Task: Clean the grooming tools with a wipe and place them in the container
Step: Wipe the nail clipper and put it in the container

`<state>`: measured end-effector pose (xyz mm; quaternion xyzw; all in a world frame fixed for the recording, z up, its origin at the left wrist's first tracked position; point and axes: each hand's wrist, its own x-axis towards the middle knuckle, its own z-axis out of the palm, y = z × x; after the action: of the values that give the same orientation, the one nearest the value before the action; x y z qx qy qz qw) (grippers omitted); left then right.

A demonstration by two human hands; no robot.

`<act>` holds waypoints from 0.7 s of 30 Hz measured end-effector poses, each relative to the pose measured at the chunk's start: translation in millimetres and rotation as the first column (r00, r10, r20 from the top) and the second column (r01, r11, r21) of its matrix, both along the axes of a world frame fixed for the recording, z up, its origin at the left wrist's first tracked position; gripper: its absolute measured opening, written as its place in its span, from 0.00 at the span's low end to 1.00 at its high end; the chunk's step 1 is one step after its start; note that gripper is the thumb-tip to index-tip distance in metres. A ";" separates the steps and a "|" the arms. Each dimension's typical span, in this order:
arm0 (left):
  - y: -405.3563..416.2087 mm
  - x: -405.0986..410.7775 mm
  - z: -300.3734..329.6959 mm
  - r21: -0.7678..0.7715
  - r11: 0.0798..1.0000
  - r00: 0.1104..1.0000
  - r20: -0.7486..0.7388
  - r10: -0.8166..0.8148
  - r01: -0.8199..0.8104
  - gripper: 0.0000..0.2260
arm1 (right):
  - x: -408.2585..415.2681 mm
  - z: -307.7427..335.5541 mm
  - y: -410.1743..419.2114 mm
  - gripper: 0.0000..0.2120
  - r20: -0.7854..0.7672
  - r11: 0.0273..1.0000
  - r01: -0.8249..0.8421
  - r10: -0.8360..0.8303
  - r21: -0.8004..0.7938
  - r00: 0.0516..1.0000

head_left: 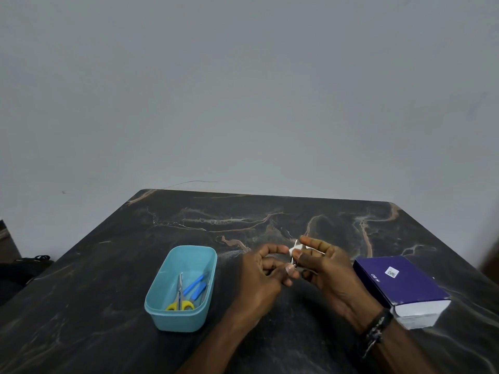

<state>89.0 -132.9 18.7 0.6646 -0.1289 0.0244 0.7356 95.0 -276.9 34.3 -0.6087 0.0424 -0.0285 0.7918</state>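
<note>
Head view, the only one here: both hands meet above the dark marbled table (270, 217), working a small metal tool (293, 261) with a white wipe (294, 249). The left hand (263, 271) pinches the tool's lower end between thumb and curled fingers. The right hand (324, 263) pinches the wipe against the tool's upper part, forefinger extended above, thumb pressing below. What kind of tool it is I cannot tell; it is mostly hidden.

To do this well, I'd say the left should hold steady while the right draws the wipe along the whole metal length, turning the tool so each face is reached.

Both forearms come in from the near edge, wrists raised, a dark bracelet (376, 327) on the right wrist.

Left of the left hand stands the blue container (199, 255), already holding yellow-handled scissors (179, 300) and blue-handled tools (195, 284). Right of the right hand lies a purple book (399, 282).
</note>
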 end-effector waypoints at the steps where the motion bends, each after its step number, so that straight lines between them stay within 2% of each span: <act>1: 1.1 0.0 0.2 0.000 1.000 1.000 0.002 0.010 -0.010 0.10 | -0.7 0.6 1.1 0.18 -0.016 0.999 -0.041 0.041 -0.035 0.999; 5: 2.8 0.3 -0.4 0.011 1.000 1.000 0.010 0.025 -0.025 0.11 | -1.3 3.0 -0.4 0.22 -0.039 0.990 -0.102 0.099 -0.097 0.994; 11: -1.4 3.5 -2.2 0.015 1.000 1.000 0.018 0.001 -0.001 0.11 | 2.2 0.9 -4.2 0.20 0.037 0.995 0.101 -0.102 0.022 0.994; 14: -2.7 3.7 -5.1 0.043 0.999 1.000 0.015 -0.006 0.005 0.12 | 1.2 1.2 -4.3 0.18 0.016 0.992 0.120 -0.121 0.024 0.993; 18: -0.2 5.8 -6.4 0.086 0.995 0.996 0.068 0.053 -0.059 0.14 | -1.8 1.3 0.9 0.16 -0.013 0.993 0.018 -0.020 -0.118 1.000; 21: 1.6 6.9 -9.4 0.250 0.948 0.965 0.218 0.145 -0.199 0.18 | -5.1 1.6 4.3 0.16 0.005 0.969 -0.017 0.019 -0.246 1.000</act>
<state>95.8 -131.3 9.3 0.7617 -0.1444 0.1363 0.6168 89.9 -272.5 35.9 -0.7022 0.0298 -0.0286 0.7108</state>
